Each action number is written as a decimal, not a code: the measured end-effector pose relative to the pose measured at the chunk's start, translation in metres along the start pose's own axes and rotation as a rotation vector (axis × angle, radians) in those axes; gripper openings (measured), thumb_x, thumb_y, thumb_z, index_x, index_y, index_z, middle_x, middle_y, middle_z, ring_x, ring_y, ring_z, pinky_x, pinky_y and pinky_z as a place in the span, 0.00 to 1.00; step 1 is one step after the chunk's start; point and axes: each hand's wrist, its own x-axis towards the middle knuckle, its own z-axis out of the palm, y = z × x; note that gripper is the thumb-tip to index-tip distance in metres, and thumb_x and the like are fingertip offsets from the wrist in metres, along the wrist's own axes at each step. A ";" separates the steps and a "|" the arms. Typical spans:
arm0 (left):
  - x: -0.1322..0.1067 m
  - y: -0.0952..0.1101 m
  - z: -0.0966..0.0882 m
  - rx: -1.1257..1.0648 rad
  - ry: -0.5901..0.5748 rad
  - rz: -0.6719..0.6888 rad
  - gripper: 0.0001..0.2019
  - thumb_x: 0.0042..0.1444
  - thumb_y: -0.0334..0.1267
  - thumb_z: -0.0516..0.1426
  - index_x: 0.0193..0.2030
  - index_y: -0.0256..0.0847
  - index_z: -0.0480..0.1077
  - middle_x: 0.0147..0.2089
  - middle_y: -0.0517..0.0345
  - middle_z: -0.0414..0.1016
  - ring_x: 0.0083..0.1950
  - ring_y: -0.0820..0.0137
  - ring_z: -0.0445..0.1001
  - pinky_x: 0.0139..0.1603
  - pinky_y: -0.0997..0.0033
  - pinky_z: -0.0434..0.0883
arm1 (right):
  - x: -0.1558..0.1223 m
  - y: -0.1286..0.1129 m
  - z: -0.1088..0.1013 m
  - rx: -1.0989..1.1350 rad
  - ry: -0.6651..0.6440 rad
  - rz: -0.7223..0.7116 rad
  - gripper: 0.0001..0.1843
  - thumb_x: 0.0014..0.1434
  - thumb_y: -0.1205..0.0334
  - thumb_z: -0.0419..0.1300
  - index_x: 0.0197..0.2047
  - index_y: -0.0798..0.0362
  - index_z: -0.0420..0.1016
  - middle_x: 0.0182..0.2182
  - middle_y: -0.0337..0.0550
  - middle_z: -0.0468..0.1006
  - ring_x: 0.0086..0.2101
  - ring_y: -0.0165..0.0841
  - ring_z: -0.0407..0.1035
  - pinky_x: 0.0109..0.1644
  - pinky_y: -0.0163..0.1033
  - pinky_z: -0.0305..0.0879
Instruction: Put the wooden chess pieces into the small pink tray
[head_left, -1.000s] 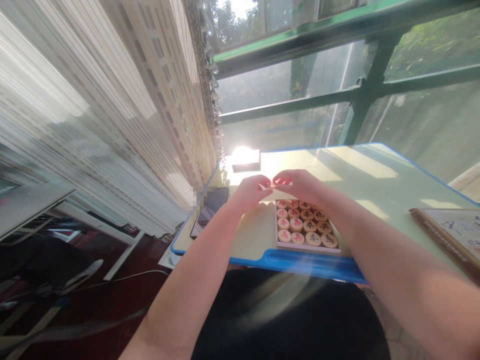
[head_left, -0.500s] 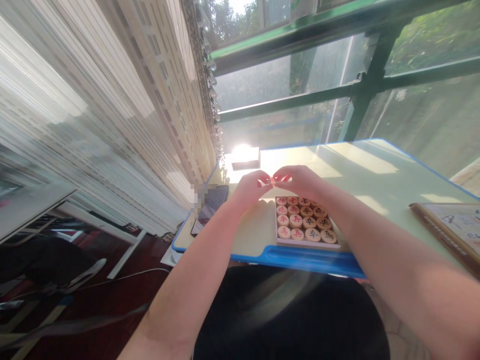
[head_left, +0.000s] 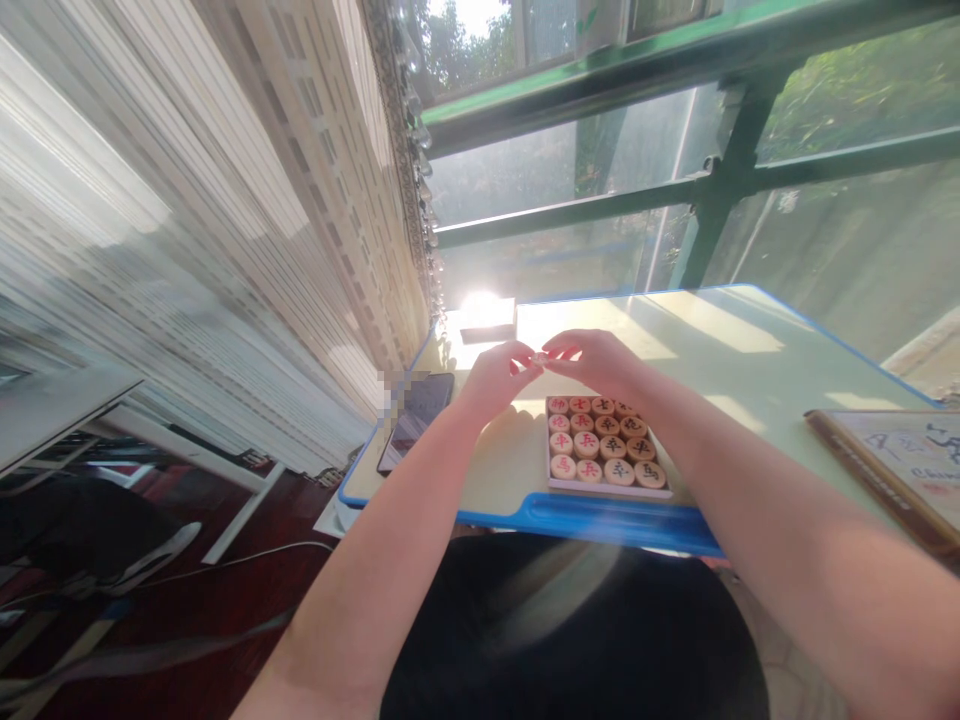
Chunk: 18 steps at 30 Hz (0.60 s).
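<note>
A white tray (head_left: pixel 607 489) of round wooden chess pieces (head_left: pixel 601 445), marked in red and black, sits near the front edge of a pale table with a blue rim (head_left: pixel 615 520). My left hand (head_left: pixel 495 375) and my right hand (head_left: pixel 592 360) meet just above the tray's far end. Their fingertips are pinched together around something small between them, too small to name.
A dark phone (head_left: pixel 416 418) lies at the table's left edge. A small box (head_left: pixel 487 322) sits at the far side in sun glare. A framed board (head_left: pixel 892 465) lies at the right. Curtains hang at left, green-framed windows stand behind.
Both hands stay pinched together over the tray's far end. The view has shifted slightly, nothing else moved.
</note>
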 end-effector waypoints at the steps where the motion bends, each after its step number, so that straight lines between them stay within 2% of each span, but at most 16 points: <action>1: 0.000 0.000 0.000 0.000 0.002 -0.005 0.10 0.53 0.41 0.57 0.39 0.39 0.72 0.38 0.56 0.76 0.33 0.74 0.70 0.35 0.73 0.69 | 0.000 0.000 0.000 0.008 0.003 0.003 0.11 0.54 0.55 0.58 0.36 0.51 0.77 0.36 0.40 0.80 0.34 0.32 0.72 0.41 0.39 0.68; 9: 0.001 -0.001 0.000 -0.017 0.028 0.025 0.08 0.51 0.38 0.59 0.38 0.39 0.70 0.38 0.57 0.75 0.32 0.75 0.69 0.34 0.73 0.68 | -0.001 -0.002 -0.001 0.007 -0.024 0.018 0.09 0.53 0.60 0.59 0.37 0.50 0.78 0.35 0.40 0.80 0.34 0.32 0.73 0.40 0.39 0.69; 18: 0.000 0.000 0.001 -0.027 0.037 0.064 0.07 0.52 0.37 0.58 0.37 0.39 0.66 0.36 0.60 0.71 0.32 0.76 0.68 0.33 0.73 0.68 | 0.000 0.004 0.003 0.062 0.008 -0.019 0.11 0.53 0.56 0.59 0.38 0.50 0.76 0.34 0.40 0.80 0.33 0.31 0.73 0.39 0.38 0.69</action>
